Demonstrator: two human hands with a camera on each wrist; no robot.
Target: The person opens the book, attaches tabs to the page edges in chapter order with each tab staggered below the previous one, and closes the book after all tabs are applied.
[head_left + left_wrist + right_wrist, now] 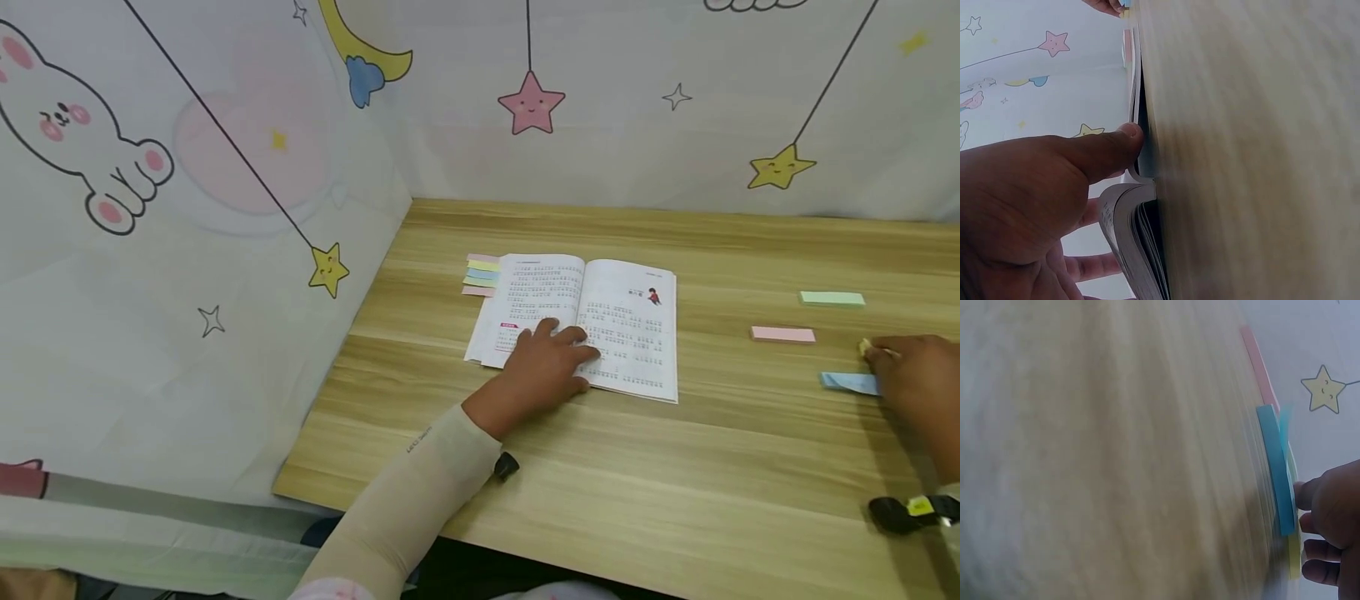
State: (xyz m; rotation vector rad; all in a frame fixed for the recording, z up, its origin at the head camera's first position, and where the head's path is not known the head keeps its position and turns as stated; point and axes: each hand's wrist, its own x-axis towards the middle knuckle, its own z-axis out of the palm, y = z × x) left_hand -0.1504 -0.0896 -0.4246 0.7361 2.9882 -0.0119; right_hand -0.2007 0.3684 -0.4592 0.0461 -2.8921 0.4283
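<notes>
An open book (630,333) with printed pages lies on the wooden table. Across its lower middle rests my left hand (543,367), fingers spread over the pages and the thumb at the bottom edge. Several coloured sticky tabs (482,275) stick out from the book's left side. At the far right, my right hand (918,383) pinches at the yellow sticky notes (865,347), mostly hidden by its fingers. Right beside that hand lies a blue sticky-note pad (1277,469) with one strip lifted. A pink pad (783,334) and a green pad (832,298) lie farther off.
The wooden table (637,483) meets a cartoon-printed wall covering (622,158) at the back and left. Black camera mounts sit at both wrists; the right one (900,515) is over the table's front right.
</notes>
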